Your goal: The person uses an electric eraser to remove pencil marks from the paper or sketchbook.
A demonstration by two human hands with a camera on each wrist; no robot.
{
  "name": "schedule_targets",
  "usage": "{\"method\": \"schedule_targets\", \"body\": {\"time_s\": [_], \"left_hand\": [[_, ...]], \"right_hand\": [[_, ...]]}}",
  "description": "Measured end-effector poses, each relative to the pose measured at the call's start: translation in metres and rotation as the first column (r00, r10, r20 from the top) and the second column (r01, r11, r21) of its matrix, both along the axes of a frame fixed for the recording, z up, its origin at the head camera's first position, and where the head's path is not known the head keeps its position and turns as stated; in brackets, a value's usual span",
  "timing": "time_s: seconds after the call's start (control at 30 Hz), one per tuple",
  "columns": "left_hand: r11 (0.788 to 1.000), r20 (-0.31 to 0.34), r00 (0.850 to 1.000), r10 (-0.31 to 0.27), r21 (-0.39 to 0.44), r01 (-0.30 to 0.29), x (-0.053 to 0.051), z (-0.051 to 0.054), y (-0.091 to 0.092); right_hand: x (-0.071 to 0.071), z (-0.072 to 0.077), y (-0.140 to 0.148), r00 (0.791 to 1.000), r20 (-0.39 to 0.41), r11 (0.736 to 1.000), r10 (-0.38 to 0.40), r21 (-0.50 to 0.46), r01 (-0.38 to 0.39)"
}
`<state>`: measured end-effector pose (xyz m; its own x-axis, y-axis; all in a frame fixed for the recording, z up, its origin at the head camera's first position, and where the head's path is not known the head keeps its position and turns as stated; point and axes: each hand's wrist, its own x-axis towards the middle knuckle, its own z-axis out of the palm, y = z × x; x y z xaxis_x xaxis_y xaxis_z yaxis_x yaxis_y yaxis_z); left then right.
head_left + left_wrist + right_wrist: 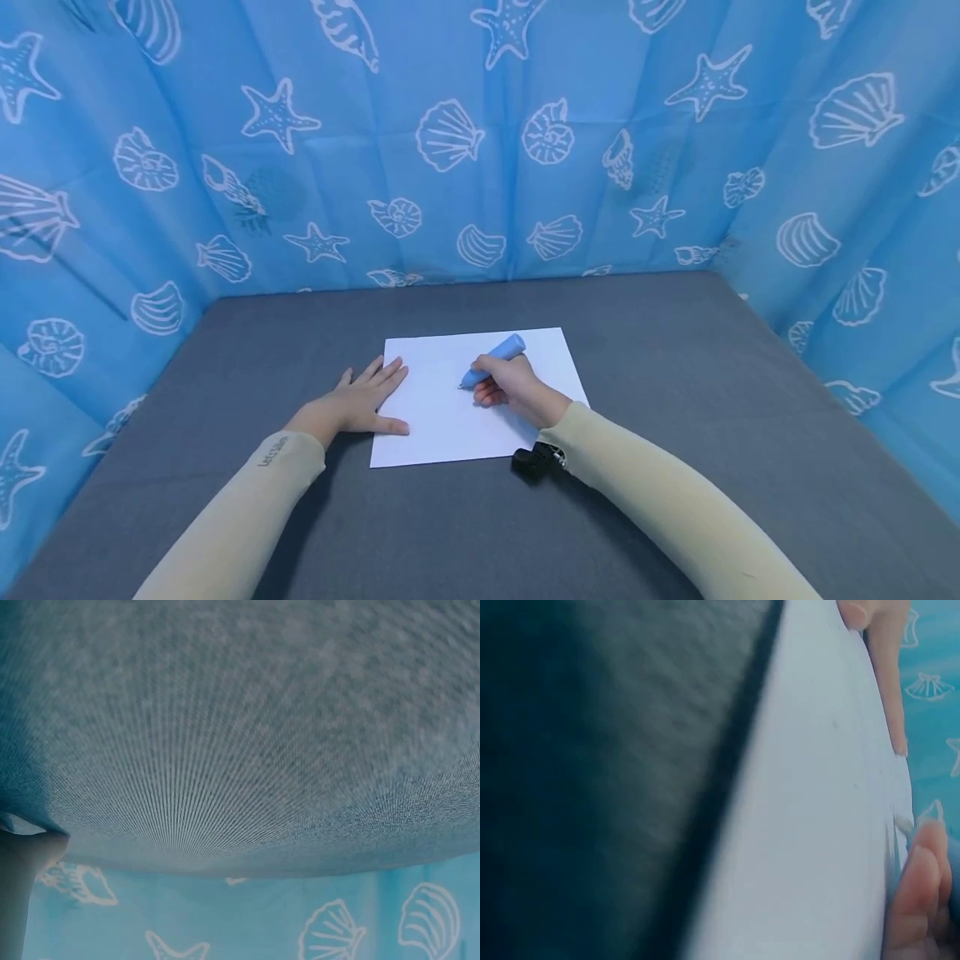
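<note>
A white sheet of paper [427, 417] lies on a grey cloth-covered table. My right hand [517, 387] grips a thick blue pen [508, 347], its narrow tip pointing down and left over the middle of the sheet. Whether the tip touches the paper is too fine to tell. Spread flat, my left hand [360, 408] rests across the sheet's left edge, thumb and fingertips on the paper. The right wrist view catches the curled right fingers [919, 900] at the lower right, with the left hand [885, 667] beyond the sheet.
Grey cloth [660, 358] covers the table around the sheet. A blue curtain [360, 108] with white shells and starfish hangs behind and along both sides. A small black device [532, 463] sits under the right wrist, by the sheet's near edge.
</note>
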<state>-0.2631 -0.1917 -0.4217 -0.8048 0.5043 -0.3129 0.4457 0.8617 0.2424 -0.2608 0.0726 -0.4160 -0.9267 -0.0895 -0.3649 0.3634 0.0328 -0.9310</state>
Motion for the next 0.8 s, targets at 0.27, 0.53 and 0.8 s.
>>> {"method": "schedule_targets", "body": {"time_s": [0.27,0.53,0.8], "left_hand": [[1.0,0.003,1.0,-0.004,-0.008,0.005,0.002,0.0026,0.0019],[1.0,-0.002,1.0,-0.004,-0.011,0.004,0.0012,0.0028,0.001],[1.0,0.004,1.0,-0.004,-0.009,0.005,-0.0004,-0.0001,-0.0005]], "right_hand": [[0.002,0.0001,0.0002,1.0,-0.006,1.0,0.013,0.0,-0.013],[0.0017,-0.0001,-0.0003,1.0,-0.012,1.0,0.004,-0.01,-0.004],[-0.0002,0.0,0.0,1.0,-0.01,1.0,-0.001,-0.015,0.001]]}}
